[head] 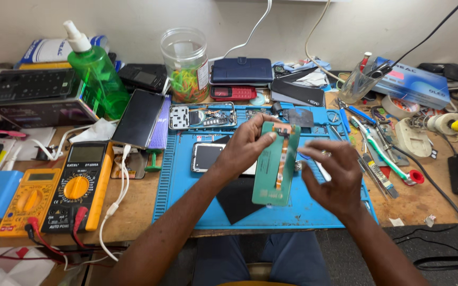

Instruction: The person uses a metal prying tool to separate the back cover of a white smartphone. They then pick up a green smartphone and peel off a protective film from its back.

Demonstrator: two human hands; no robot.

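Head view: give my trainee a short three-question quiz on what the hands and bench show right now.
1. True or false: the left hand holds the green phone back panel upright over the blue work mat.
2. Which thing stands nearest the green spray bottle? A) clear jar of coloured bands B) yellow multimeter C) roll of tape
3. What runs down the inner face of the panel?

Key:
1. True; the left hand's grip is at the panel's top edge, and the right hand hovers beside it.
2. A
3. An orange flex ribbon.
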